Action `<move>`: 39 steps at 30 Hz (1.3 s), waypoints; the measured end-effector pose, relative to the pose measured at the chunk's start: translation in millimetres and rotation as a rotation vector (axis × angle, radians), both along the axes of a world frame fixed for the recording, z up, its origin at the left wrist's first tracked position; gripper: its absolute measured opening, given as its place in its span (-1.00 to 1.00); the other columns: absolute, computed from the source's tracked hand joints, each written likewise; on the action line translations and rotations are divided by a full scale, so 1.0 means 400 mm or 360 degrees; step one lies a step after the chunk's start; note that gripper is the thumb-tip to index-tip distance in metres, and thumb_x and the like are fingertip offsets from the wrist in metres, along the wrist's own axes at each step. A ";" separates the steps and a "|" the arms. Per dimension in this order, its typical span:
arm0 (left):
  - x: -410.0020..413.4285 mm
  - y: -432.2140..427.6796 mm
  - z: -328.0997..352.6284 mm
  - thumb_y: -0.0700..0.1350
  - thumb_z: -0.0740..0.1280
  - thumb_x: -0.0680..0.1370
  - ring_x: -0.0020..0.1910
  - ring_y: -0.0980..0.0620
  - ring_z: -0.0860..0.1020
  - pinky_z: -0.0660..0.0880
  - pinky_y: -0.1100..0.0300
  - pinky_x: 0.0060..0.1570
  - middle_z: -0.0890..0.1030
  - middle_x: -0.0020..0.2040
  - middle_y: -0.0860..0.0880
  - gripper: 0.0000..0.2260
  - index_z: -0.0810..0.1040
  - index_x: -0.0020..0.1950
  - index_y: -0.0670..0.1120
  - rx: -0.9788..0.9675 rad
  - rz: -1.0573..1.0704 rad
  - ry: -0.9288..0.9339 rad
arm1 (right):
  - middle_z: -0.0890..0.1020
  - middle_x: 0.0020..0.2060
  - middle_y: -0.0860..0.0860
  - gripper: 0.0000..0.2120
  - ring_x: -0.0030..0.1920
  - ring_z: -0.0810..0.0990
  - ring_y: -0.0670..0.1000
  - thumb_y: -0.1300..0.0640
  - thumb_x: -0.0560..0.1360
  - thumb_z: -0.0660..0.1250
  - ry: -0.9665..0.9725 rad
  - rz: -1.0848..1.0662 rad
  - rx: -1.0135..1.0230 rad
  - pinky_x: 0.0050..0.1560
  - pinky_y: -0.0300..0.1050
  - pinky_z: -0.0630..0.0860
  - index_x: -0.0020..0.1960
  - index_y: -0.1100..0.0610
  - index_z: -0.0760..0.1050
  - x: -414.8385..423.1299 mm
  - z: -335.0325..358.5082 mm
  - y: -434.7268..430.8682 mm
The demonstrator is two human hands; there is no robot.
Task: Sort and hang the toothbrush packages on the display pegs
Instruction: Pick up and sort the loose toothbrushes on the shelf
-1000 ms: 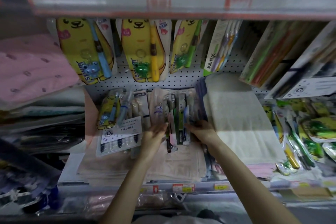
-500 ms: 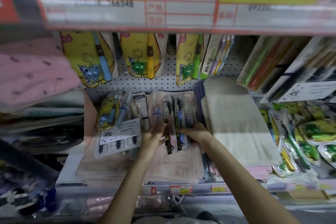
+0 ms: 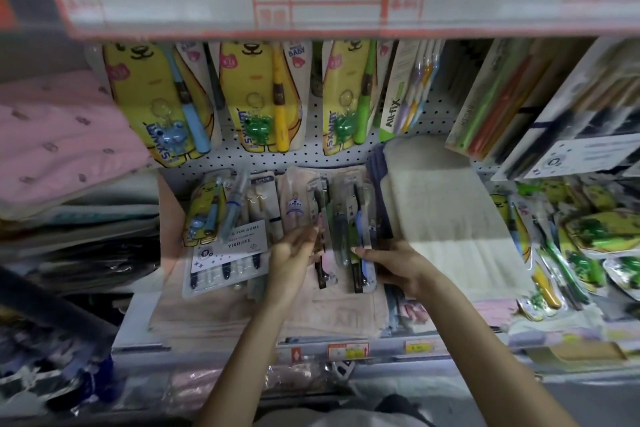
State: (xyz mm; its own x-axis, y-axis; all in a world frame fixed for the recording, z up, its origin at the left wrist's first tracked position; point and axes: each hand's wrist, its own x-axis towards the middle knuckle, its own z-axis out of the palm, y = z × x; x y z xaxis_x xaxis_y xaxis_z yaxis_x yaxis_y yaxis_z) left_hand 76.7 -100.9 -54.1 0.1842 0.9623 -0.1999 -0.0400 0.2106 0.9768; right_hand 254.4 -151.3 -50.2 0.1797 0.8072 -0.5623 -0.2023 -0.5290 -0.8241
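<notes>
Toothbrush packages, YIKOJIFE card, All-FIX pack

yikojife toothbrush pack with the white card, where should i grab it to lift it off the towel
Probably pinch the flat clear YIKOJIFE blister pack by its near bottom edge, coming from the shelf front. It lies flat on the pink towel, and the small yellow bear toothbrush pack overlaps its far end.
</notes>
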 end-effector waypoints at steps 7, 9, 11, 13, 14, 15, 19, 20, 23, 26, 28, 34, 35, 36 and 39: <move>0.069 -0.014 0.014 -0.11 0.37 0.51 0.19 -0.02 0.57 0.51 0.13 0.20 0.62 0.18 -0.06 -0.75 0.56 0.19 -0.05 -0.0095 -0.0147 -0.0055 | 0.65 -0.05 0.21 -0.69 -0.12 0.65 0.06 0.24 0.46 0.44 0.0203 0.0129 0.0132 -0.01 -0.05 0.61 0.15 0.35 0.53 0.006 0.031 -0.053; 0.080 -0.023 0.011 0.10 0.43 0.39 0.17 -0.03 0.60 0.47 -0.02 0.25 0.65 0.14 -0.05 -0.60 0.59 0.18 0.00 -0.0205 -0.0273 -0.0105 | 0.63 -0.01 0.22 -0.66 -0.08 0.64 0.07 0.24 0.44 0.46 0.0236 0.0167 0.0175 -0.02 -0.07 0.59 0.17 0.33 0.53 0.004 0.035 -0.068; 0.096 -0.034 0.015 0.13 0.44 0.34 0.13 -0.07 0.62 0.48 -0.04 0.23 0.67 0.10 -0.10 -0.49 0.59 0.21 -0.08 -0.0317 -0.0318 -0.0182 | 0.59 0.10 0.27 -0.59 0.07 0.59 0.15 0.23 0.42 0.48 0.0243 0.0174 0.0208 0.17 0.09 0.49 0.22 0.32 0.51 0.005 0.029 -0.082; 0.115 -0.038 0.017 -0.03 0.41 0.44 0.02 -0.10 0.66 0.56 0.03 0.11 0.69 0.02 -0.17 -0.65 0.61 0.15 -0.18 -0.0425 -0.0258 -0.0328 | 0.58 0.07 0.26 -0.63 0.09 0.54 0.16 0.25 0.43 0.48 0.0247 0.0161 0.0223 0.19 0.12 0.45 0.19 0.31 0.51 0.010 0.031 -0.091; 0.122 -0.041 0.022 -0.11 0.37 0.49 -0.06 -0.09 0.67 0.60 0.06 0.03 0.69 -0.03 -0.19 -0.74 0.61 0.11 -0.21 -0.0484 -0.0234 -0.0400 | 0.60 -0.03 0.19 -0.70 0.04 0.54 0.12 0.27 0.44 0.46 0.0232 0.0141 0.0227 0.10 0.05 0.47 0.13 0.28 0.51 0.014 0.027 -0.097; 0.129 -0.047 0.031 -0.15 0.34 0.52 -0.12 -0.07 0.68 0.60 0.08 -0.02 0.69 -0.05 -0.21 -0.78 0.61 0.09 -0.23 -0.0531 -0.0235 -0.0450 | 0.59 -0.16 0.08 -0.77 -0.04 0.54 0.05 0.29 0.45 0.45 0.0221 0.0116 0.0229 -0.02 -0.08 0.48 0.07 0.24 0.50 0.015 0.033 -0.104; 0.145 -0.071 0.051 -0.14 0.38 0.44 -0.05 -0.12 0.65 0.56 -0.01 0.06 0.67 -0.01 -0.23 -0.73 0.61 0.09 -0.25 -0.0454 -0.0347 -0.0403 | 0.49 -0.18 0.18 -0.64 -0.13 0.49 0.06 0.19 0.34 0.55 0.0218 0.0105 0.0257 -0.20 -0.16 0.41 0.04 0.21 0.47 0.023 0.033 -0.125; 0.150 -0.077 0.057 -0.17 0.38 0.43 -0.05 -0.12 0.64 0.55 -0.02 0.08 0.67 -0.01 -0.22 -0.72 0.60 0.10 -0.26 -0.0419 -0.0373 -0.0391 | 0.53 -0.07 0.25 -0.53 -0.09 0.51 0.09 0.15 0.32 0.58 0.0194 0.0120 0.0257 -0.16 -0.12 0.42 0.12 0.28 0.48 0.027 0.025 -0.130; 0.169 -0.089 0.069 -0.16 0.42 0.38 -0.04 -0.09 0.65 0.55 0.02 0.10 0.68 -0.02 -0.19 -0.65 0.60 0.12 -0.26 -0.0363 -0.0446 -0.0309 | 0.57 0.03 0.34 -0.61 -0.18 0.59 -0.01 0.24 0.43 0.48 0.0142 0.0137 0.0256 -0.20 -0.20 0.48 0.20 0.33 0.49 0.040 0.030 -0.153; 0.190 -0.099 0.073 -0.20 0.39 0.48 -0.05 -0.05 0.65 0.56 0.05 0.07 0.70 -0.07 -0.11 -0.86 0.64 0.02 -0.15 -0.0279 -0.0525 -0.0188 | 0.50 -0.16 0.16 -0.70 -0.32 0.51 -0.11 0.24 0.44 0.48 0.0114 0.0086 0.0249 -0.40 -0.30 0.39 0.12 0.30 0.51 0.059 0.033 -0.177; 0.205 -0.109 0.079 -0.19 0.37 0.51 -0.07 -0.02 0.66 0.57 0.08 0.02 0.71 -0.09 -0.06 -0.89 0.63 0.02 -0.11 -0.0243 -0.0558 -0.0128 | 0.50 -0.16 0.14 -0.63 -0.27 0.52 -0.07 0.22 0.42 0.51 0.0116 0.0034 0.0258 -0.40 -0.29 0.40 0.13 0.33 0.49 0.074 0.033 -0.192; 0.248 -0.145 0.100 -0.23 0.34 0.54 -0.10 -0.02 0.66 0.58 0.09 -0.02 0.71 -0.09 -0.08 -0.89 0.63 0.00 -0.11 -0.0167 -0.0652 -0.0084 | 0.56 -0.25 0.00 -0.86 -0.24 0.54 -0.08 0.25 0.45 0.44 0.0292 0.0020 0.0300 -0.23 -0.18 0.56 -0.03 0.16 0.52 0.148 0.044 -0.256; 0.259 -0.154 0.104 -0.25 0.32 0.54 -0.12 -0.01 0.66 0.59 0.09 -0.04 0.71 -0.10 -0.08 -0.89 0.63 -0.01 -0.12 -0.0171 -0.0673 -0.0096 | 0.61 -0.23 0.00 -0.86 -0.22 0.58 -0.09 0.28 0.46 0.42 0.0303 0.0026 0.0293 -0.24 -0.20 0.56 -0.01 0.17 0.52 0.163 0.047 -0.269; 0.267 -0.160 0.103 -0.27 0.31 0.54 -0.12 -0.01 0.66 0.59 0.10 -0.05 0.71 -0.11 -0.08 -0.88 0.62 0.00 -0.12 -0.0183 -0.0676 -0.0110 | 0.64 -0.22 0.00 -0.85 -0.22 0.62 -0.10 0.31 0.47 0.41 0.0302 0.0033 0.0289 -0.26 -0.23 0.56 0.01 0.18 0.52 0.178 0.043 -0.279; 0.298 -0.183 0.104 -0.25 0.32 0.54 -0.05 -0.02 0.67 0.58 0.04 0.04 0.71 -0.05 -0.07 -0.85 0.59 0.08 -0.11 -0.0242 -0.0664 -0.0112 | 0.64 -0.27 -0.05 -0.76 -0.23 0.63 -0.12 0.32 0.45 0.42 0.0295 -0.0006 0.0235 -0.28 -0.22 0.55 0.08 0.20 0.46 0.229 0.037 -0.309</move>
